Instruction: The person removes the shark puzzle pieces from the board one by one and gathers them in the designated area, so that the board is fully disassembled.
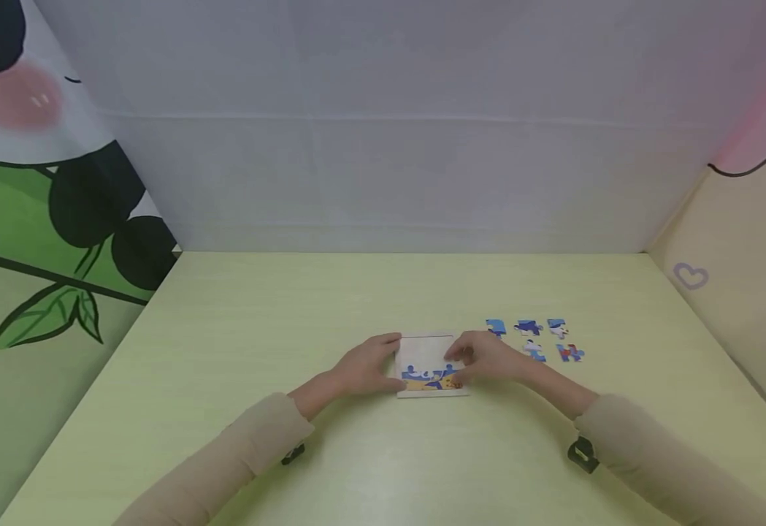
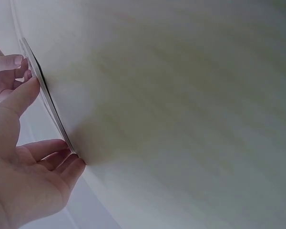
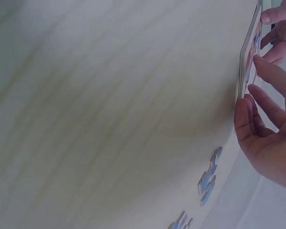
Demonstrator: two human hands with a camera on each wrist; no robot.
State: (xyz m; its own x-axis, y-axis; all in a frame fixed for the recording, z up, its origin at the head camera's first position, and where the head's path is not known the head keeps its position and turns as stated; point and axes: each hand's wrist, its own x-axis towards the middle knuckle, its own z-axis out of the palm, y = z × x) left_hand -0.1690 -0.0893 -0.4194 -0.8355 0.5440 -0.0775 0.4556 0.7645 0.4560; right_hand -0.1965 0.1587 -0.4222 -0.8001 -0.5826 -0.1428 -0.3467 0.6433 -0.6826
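Observation:
A square puzzle board (image 1: 430, 349) lies at the middle of the table, with joined blue, white and yellow-orange puzzle pieces (image 1: 422, 381) along its near side and a pale, bare far part. My left hand (image 1: 369, 367) holds the board's left side, thumb at the near corner and fingers at the far one; the left wrist view shows the thumb and fingers on its edge. At the right side is my right hand (image 1: 488, 358). In the right wrist view its thumb (image 3: 267, 71) and index finger reach the board's face, other fingers bent by the edge. Whether a piece is pinched there is hidden.
Several loose puzzle pieces (image 1: 570, 353), mostly blue and white with some red, lie right of the board, partly behind my right hand. A pale wall (image 1: 409, 183) rises behind the table (image 1: 258, 314). Printed side panels (image 1: 87, 270) stand left and right.

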